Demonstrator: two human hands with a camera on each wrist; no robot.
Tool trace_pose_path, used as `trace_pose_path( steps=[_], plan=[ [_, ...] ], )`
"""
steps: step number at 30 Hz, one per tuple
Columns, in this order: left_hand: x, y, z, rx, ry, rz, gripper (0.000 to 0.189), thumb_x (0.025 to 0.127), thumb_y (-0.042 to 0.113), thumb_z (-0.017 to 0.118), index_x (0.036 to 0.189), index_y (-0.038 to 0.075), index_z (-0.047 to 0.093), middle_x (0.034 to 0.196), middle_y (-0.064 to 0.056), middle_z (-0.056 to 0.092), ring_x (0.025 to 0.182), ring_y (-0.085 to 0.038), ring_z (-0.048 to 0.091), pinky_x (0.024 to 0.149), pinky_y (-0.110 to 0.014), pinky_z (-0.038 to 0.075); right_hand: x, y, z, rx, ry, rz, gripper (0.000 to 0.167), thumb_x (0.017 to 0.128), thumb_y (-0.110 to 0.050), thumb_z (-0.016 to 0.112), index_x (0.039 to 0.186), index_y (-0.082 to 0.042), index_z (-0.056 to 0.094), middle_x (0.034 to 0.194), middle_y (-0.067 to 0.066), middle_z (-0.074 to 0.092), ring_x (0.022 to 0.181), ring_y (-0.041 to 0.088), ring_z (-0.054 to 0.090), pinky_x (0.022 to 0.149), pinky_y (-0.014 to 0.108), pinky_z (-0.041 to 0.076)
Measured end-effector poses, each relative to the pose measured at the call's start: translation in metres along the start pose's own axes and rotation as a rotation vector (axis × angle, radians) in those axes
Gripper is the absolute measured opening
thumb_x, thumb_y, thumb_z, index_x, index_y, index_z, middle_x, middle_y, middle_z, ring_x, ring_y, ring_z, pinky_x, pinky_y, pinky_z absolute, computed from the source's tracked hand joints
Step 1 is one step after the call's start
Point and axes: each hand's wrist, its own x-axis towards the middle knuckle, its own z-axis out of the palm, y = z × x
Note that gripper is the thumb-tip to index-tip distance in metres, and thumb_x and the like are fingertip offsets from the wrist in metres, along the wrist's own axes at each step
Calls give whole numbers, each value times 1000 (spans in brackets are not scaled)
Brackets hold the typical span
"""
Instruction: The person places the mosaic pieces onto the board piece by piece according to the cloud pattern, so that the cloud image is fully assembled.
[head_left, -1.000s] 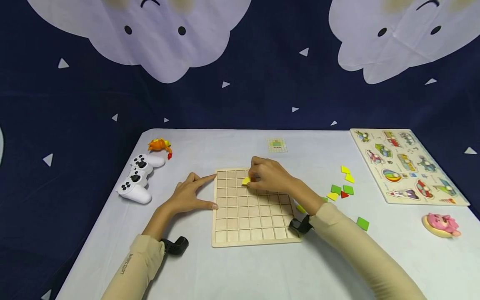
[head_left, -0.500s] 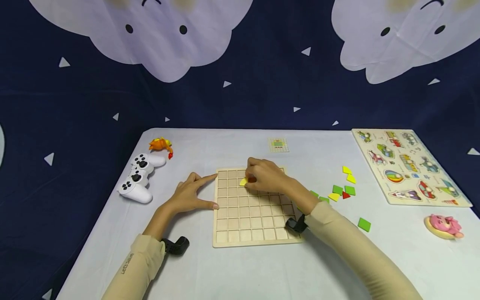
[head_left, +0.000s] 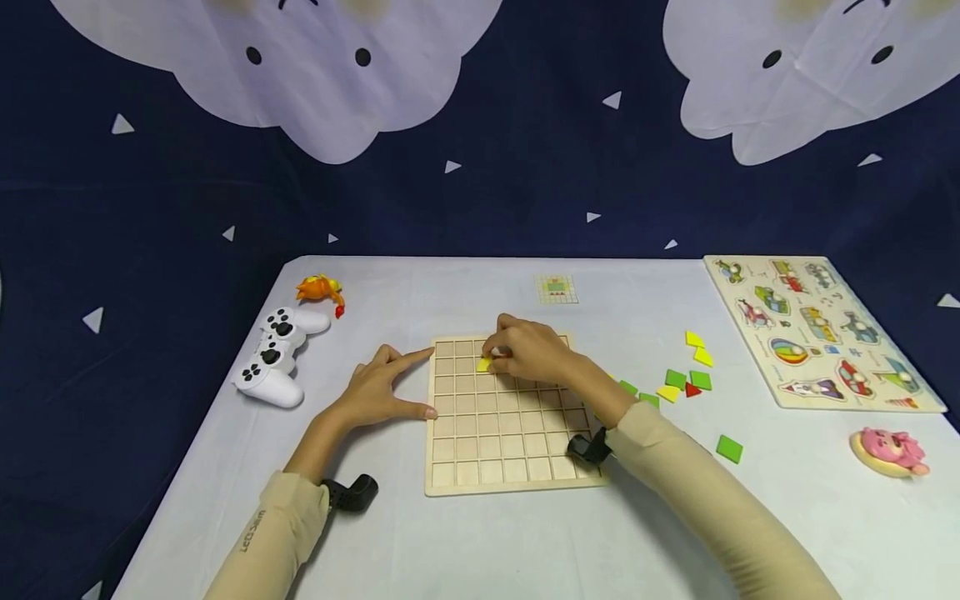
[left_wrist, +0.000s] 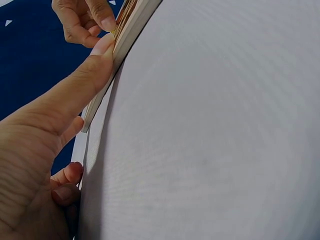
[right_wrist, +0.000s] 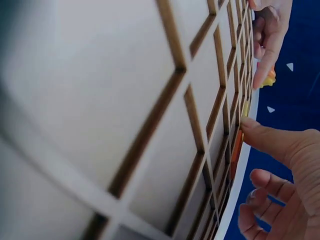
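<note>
A wooden grid board (head_left: 487,473) lies flat on the white table. My left hand (head_left: 372,392) rests at its left side, thumb and index finger stretched apart with their tips on the frame; the left wrist view shows the thumb (left_wrist: 82,82) straight against the board's edge. Over the upper rows, my right hand (head_left: 528,348) has its fingers curled and the thumb and fingertips on a yellow tile (head_left: 483,365) in the second row. In the right wrist view the right thumb (right_wrist: 265,137) touches the yellow tile (right_wrist: 245,108), beside an orange-red piece (right_wrist: 236,154) in the grid.
Loose green tiles (head_left: 729,449), yellow tiles (head_left: 694,339) and a red triangle (head_left: 692,390) lie right of the board. Behind it is a small pattern card (head_left: 557,289). A white game controller (head_left: 281,354) and orange toy (head_left: 319,288) are left; a picture puzzle (head_left: 817,333) and pink toy (head_left: 888,452) right.
My right hand has shifted slightly left across the board along with the yellow tile, which now sits squarer to the grid. The left hand stays in place.
</note>
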Motion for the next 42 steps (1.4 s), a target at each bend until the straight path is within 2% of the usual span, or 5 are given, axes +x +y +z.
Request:
trace_pose_path(
  steps=[6, 14, 18, 25, 42],
  plan=[
    [0, 1, 1, 4, 0, 3, 96, 66, 57, 86, 149, 29, 47, 102, -4, 43, 89, -19, 42, 81, -39, 29, -2, -1, -2, 55, -62, 83, 24, 89, -27, 75, 111, -16, 76, 87, 2, 52, 71, 11, 45, 62, 25, 38],
    [-1, 0, 1, 3, 8, 2, 97, 65, 56, 87, 149, 28, 47, 103, -5, 44, 91, -18, 42, 81, -39, 29, 0, -2, -3, -45, -39, -8, 25, 87, -29, 76, 108, -14, 77, 86, 2, 55, 68, 10, 46, 62, 24, 38],
    [0, 1, 1, -1, 6, -1, 97, 66, 55, 87, 149, 28, 47, 103, -5, 44, 91, -19, 42, 80, -38, 29, -5, -3, -10, -20, -31, 1, 32, 88, -31, 75, 114, -11, 75, 94, 7, 58, 72, 11, 51, 66, 26, 43],
    [1, 1, 1, 4, -5, -12, 97, 66, 57, 86, 150, 29, 46, 104, -5, 44, 92, -20, 42, 82, -39, 29, -39, 11, -25, 91, 19, 55, 30, 92, -24, 71, 116, -6, 74, 96, 10, 59, 73, 13, 48, 66, 30, 44],
    [1, 0, 0, 6, -10, -18, 98, 66, 58, 86, 150, 30, 45, 105, -6, 43, 93, -20, 42, 83, -40, 28, -119, 56, -39, -26, 70, 177, 22, 81, -21, 82, 98, -7, 78, 91, 1, 58, 80, 16, 58, 71, 34, 49]
  ],
)
